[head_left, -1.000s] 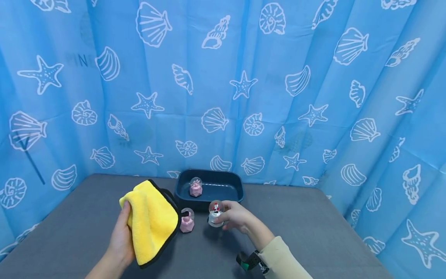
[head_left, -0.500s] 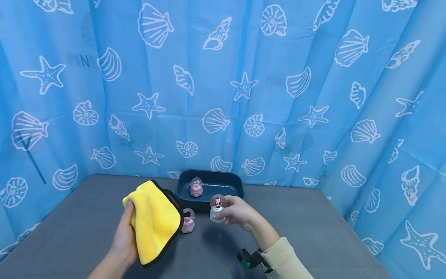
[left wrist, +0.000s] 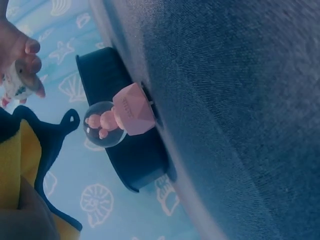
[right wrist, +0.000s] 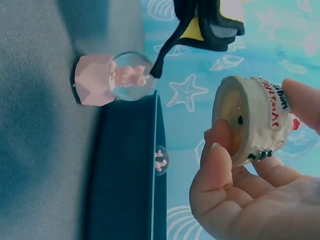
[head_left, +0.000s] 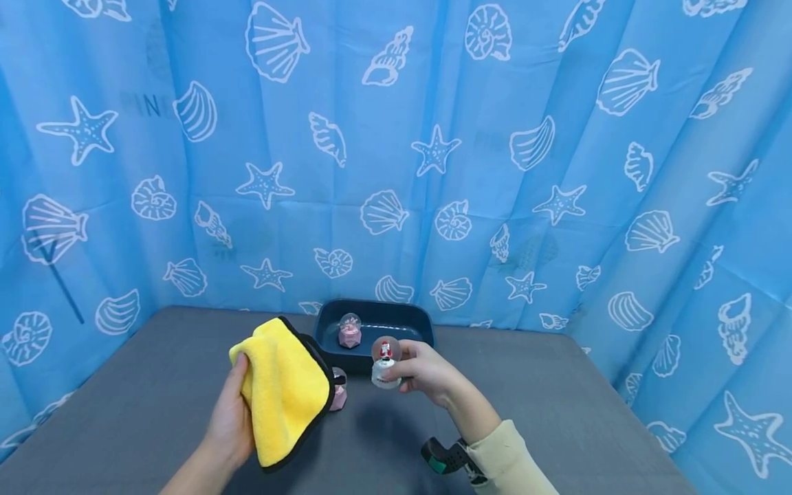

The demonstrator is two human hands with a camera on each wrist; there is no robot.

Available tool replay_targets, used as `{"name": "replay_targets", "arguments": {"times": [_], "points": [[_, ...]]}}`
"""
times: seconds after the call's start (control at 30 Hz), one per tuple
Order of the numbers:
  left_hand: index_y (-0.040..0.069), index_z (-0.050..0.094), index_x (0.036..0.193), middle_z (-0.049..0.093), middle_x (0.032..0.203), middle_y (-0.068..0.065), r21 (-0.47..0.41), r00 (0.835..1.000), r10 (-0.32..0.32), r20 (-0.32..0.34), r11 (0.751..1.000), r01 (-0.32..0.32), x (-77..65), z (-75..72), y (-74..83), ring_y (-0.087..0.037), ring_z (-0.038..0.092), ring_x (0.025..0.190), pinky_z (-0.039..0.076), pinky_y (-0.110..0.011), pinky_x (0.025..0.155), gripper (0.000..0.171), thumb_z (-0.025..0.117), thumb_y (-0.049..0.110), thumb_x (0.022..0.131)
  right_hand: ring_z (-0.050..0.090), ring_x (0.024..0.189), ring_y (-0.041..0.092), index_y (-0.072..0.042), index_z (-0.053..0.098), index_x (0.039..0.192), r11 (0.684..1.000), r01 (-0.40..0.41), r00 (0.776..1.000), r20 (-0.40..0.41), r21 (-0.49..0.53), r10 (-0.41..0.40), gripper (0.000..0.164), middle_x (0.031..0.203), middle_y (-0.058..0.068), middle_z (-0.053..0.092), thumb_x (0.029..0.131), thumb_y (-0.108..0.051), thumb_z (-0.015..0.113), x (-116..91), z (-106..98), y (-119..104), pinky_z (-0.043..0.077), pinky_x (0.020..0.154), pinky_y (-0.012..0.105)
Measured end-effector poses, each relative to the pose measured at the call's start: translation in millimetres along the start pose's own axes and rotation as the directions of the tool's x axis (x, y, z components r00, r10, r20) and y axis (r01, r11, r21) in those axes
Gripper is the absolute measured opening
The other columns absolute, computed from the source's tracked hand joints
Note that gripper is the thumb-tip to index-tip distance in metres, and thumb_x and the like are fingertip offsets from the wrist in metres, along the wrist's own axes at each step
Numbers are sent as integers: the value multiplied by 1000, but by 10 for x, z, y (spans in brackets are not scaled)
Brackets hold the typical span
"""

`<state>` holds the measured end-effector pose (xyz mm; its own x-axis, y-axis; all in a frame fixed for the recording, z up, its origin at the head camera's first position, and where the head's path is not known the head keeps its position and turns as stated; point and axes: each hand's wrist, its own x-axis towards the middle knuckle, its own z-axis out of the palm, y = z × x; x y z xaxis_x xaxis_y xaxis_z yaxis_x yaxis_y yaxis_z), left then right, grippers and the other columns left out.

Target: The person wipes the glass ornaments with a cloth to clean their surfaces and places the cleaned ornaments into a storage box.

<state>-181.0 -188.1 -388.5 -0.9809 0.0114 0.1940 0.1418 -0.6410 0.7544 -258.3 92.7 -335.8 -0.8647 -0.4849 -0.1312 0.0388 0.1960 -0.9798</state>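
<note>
Right hand [head_left: 430, 375] pinches the Santa globe [head_left: 386, 364] above the grey table [head_left: 526, 405]; right wrist view shows its underside, hidden from the head. Left hand [head_left: 230, 423] grips the yellow cloth [head_left: 283, 392], which partly covers a pink globe [left wrist: 134, 111] in head view; left wrist view shows that globe whole, near the blue tray [head_left: 396, 335].

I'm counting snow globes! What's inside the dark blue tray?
One pink snow globe stands in the tray, toward the left. The right hand and the Santa globe hide part of the near right corner.
</note>
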Motion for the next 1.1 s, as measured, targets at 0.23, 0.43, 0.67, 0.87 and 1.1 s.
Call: {"name": "replay_targets", "arguments": {"times": [0.23,0.43,0.67,0.87,1.1], "points": [[25,53,112,59,96,11,58,1000,-10,-29,998,11,18,49,-22,-4,58,87,47,-20,81,28,36,45,103,55,83,18,8,55,120,1000,11,1000,10,9,-11,42,99,9,62,83,-8,66,-5,51,-47,47,58,21],[24,53,112,59,96,11,62,1000,-9,6,998,8,55,100,-52,-4,58,87,47,-20,80,27,35,43,104,56,83,18,7,54,118,999,33,999,18,-7,-33,39,98,9,62,85,-11,64,-29,87,-88,47,62,24],[24,51,115,58,98,11,89,999,-30,17,996,29,90,190,-94,-4,58,91,46,-21,83,28,34,44,104,58,83,18,6,54,112,997,68,996,60,-33,-66,32,97,7,63,88,-15,62,-27,174,-94,51,69,28],[22,45,119,56,98,11,191,994,-90,-67,976,102,101,299,-103,-5,56,92,45,-22,84,36,33,52,102,59,89,20,3,55,106,998,57,995,78,-21,-55,27,100,9,62,88,-15,63,-12,250,-91,54,84,42],[14,40,122,53,99,6,279,981,-125,-149,946,163,106,409,-122,-9,55,91,45,-25,84,45,34,53,102,62,85,19,4,57,107,997,53,994,100,-55,-48,28,96,9,62,89,-16,65,-41,295,-111,55,83,40]]}}
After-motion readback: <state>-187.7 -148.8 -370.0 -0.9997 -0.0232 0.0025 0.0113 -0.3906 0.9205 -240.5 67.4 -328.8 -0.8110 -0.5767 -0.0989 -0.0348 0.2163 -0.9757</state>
